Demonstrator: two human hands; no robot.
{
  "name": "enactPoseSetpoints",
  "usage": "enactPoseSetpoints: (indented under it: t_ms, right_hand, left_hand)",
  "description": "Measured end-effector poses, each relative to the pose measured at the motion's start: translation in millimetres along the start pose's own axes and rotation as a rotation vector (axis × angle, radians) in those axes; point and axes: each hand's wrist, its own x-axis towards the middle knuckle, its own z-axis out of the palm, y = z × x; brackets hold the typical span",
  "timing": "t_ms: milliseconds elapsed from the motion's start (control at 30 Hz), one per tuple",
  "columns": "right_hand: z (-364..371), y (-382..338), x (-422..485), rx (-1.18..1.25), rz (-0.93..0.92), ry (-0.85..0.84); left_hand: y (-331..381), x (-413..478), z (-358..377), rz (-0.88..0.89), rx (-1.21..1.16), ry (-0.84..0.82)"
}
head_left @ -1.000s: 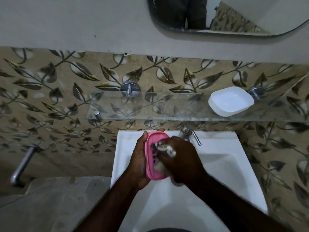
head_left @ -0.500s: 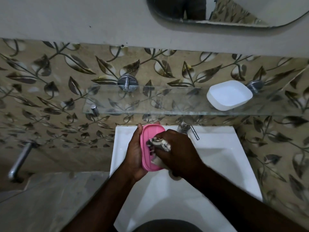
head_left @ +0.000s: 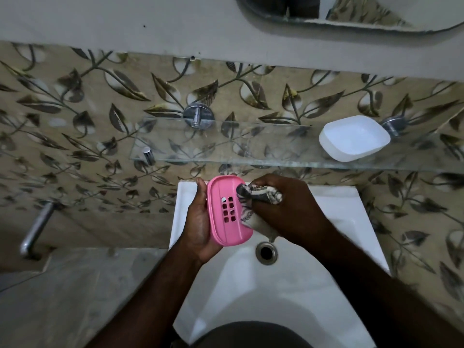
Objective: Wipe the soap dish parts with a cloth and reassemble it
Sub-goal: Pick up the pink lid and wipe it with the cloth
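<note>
My left hand [head_left: 198, 222] grips the pink soap dish tray [head_left: 226, 212], a slotted insert with a block of small drain holes, holding it over the sink. My right hand [head_left: 283, 209] clutches a bunched grey-and-white patterned cloth [head_left: 258, 197] and presses it against the tray's right edge. The white soap dish base [head_left: 354, 138] sits by itself on the glass shelf [head_left: 226, 156] at the upper right, apart from both hands.
A white washbasin [head_left: 351, 222] lies below the hands, its metal drain [head_left: 266, 252] just under the tray. Leaf-patterned tiles cover the wall. A chrome bar [head_left: 37, 227] sticks out at the left. A mirror [head_left: 351, 13] hangs above.
The right hand and cloth have slid off the tray's middle to its right edge, uncovering the drain holes. The view has tilted down, so the basin's drain now shows.
</note>
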Motion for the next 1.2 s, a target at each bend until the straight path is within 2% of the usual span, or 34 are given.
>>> enactPoseSetpoints:
  t_ms: [100, 167, 200, 333, 433, 533, 600, 700, 767, 833, 967, 1033, 1133, 1200]
  right_hand:
    - [9.8, 1.2, -11.4, -0.087, 0.030, -0.077]
    - [24.1, -1.1, -23.7, -0.253, -0.012, -0.136]
    - [31.6, -4.8, -30.1, -0.258, -0.011, -0.156]
    - [39.2, -20.7, -38.1, -0.024, 0.042, -0.199]
    - [30.8, -19.2, -24.7, -0.213, -0.051, -0.123]
    - [24.5, -17.0, -9.8, -0.345, -0.070, -0.038]
    - [27.2, -13.6, -16.6, -0.416, -0.063, -0.154]
    - [28.6, -3.0, -39.2, -0.332, -0.009, -0.362]
    - [26.5, 6.1, -39.6, -0.389, -0.020, -0.323]
    - [26.9, 9.6, -30.9, -0.470, -0.051, -0.173]
    - [25.8, 4.1, -13.8, -0.485, -0.076, 0.076]
    - [26.4, 3.1, -18.6, -0.465, -0.093, 0.079]
    - [31.2, 4.6, -39.7, -0.417, -0.115, -0.067]
    - [29.1, 9.6, -41.6, -0.424, -0.119, -0.061]
  left_hand:
    - [-2.3, -1.7, 3.7, -0.008, 0.028, -0.024]
    - [-6.4, -1.8, 6.9, -0.004, 0.011, 0.030]
    - [-8.8, -2.1, 9.0, 0.006, -0.005, 0.066]
    - [-13.9, -2.5, 15.7, -0.011, -0.006, 0.086]
    - [-16.6, -4.2, 21.3, -0.061, 0.022, 0.068]
    - [-18.2, -1.0, 25.0, -0.033, 0.020, 0.069]
    - [-16.1, -1.8, 22.6, -0.053, 0.000, 0.080]
    - [-20.6, -3.7, 14.6, -0.030, 0.027, 0.114]
    - [-25.7, -6.7, 16.4, -0.079, 0.036, 0.138]
    - [-26.7, -8.0, 20.7, -0.114, 0.050, 0.132]
    - [-17.9, -4.8, 29.0, -0.011, 0.080, 0.103]
    - [-11.9, -5.4, 30.3, -0.012, 0.080, 0.113]
    - [-6.7, -5.8, 27.1, -0.029, 0.079, 0.118]
    - [-12.2, -6.9, 27.2, -0.035, 0.100, 0.127]
